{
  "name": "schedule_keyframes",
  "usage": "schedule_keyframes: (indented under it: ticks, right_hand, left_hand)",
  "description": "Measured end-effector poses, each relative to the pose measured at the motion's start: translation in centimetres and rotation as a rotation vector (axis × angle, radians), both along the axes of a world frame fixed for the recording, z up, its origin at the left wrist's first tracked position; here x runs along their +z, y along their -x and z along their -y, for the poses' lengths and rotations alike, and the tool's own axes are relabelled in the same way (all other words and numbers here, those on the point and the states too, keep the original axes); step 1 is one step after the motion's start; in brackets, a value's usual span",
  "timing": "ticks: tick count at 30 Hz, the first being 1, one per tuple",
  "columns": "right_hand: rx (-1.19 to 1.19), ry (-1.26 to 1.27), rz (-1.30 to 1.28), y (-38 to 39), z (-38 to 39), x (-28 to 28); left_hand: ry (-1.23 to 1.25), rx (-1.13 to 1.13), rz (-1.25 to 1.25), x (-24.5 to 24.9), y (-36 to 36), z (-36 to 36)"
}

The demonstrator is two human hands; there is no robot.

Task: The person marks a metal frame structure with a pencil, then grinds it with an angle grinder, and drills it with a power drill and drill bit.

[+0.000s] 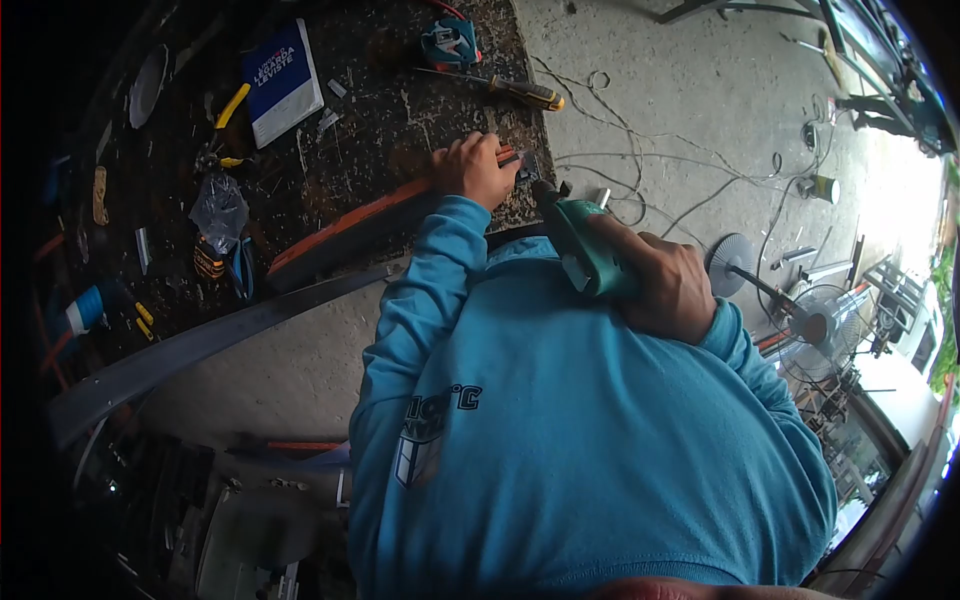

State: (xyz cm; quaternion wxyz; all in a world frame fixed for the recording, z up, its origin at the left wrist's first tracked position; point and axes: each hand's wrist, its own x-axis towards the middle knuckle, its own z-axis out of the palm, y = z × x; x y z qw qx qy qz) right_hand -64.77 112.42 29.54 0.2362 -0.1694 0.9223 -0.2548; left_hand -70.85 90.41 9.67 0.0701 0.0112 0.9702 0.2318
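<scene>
My left hand [476,168] is closed round the end of a long bar with orange edges [350,222], which lies along the dark worktable [385,110]. In my right hand [672,285] is a green power tool [592,245], gripped by its body. The front of the tool points at the bar's end, close to a small metal piece [528,167] by the table edge. Whether the tool touches that piece cannot be made out.
A screwdriver [525,92], a teal tape measure [451,42] and a blue booklet [284,82] lie on the table. Nearer the left are a plastic bag [220,212] and yellow-handled pliers [233,106]. Cables [690,150] cross the floor; a fan [815,325] stands at right.
</scene>
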Motion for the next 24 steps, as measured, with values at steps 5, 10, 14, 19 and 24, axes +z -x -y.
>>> schedule_keyframes:
  ticks: [5,10,14,19,24]
  right_hand:
    - [0.116,-0.067,0.077,1.1,0.7,0.8]
    - [0.213,-0.122,0.092,2.1,0.9,1.1]
    - [0.23,-0.116,0.096,2.2,0.9,1.2]
    - [0.221,-0.095,0.073,2.3,0.8,0.7]
    - [0.212,-0.121,0.105,2.5,0.8,0.8]
  left_hand:
    - [-0.032,-0.05,-0.051,-0.3,0.0,0.2]
    - [-0.017,-0.062,-0.056,0.1,0.0,0.0]
    - [-0.005,-0.048,-0.067,0.0,-0.1,-0.2]
    - [-0.003,-0.048,-0.062,0.0,-0.1,-0.3]
    - [-0.002,-0.028,-0.068,0.1,-0.3,-0.3]
